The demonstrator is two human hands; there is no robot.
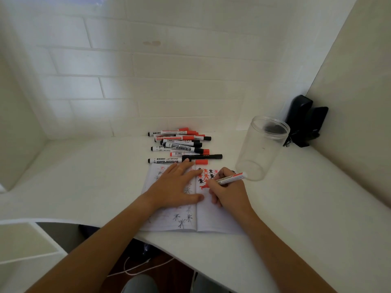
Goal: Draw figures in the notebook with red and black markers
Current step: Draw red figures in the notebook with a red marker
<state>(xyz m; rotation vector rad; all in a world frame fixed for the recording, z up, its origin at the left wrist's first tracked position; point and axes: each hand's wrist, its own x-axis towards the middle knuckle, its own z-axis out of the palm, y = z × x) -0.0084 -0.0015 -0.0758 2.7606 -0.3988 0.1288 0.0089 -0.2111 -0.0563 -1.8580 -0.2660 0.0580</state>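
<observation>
An open notebook (213, 218) lies on the white desk, its right page carrying rows of red and black star figures (206, 176). My left hand (175, 187) presses flat on the left page, fingers straight. My right hand (228, 193) grips a red marker (230, 178) with its tip on the right page at a fresh red mark. A loose red cap (201, 162) lies just beyond the notebook's top edge. A pile of several red and black markers (179, 144) sits behind it.
A clear plastic jar (262, 146) stands to the right of the notebook, close to my right hand. A black device (304, 121) leans in the back right corner. White brick wall behind; the desk's front edge (169, 244) runs just under the notebook.
</observation>
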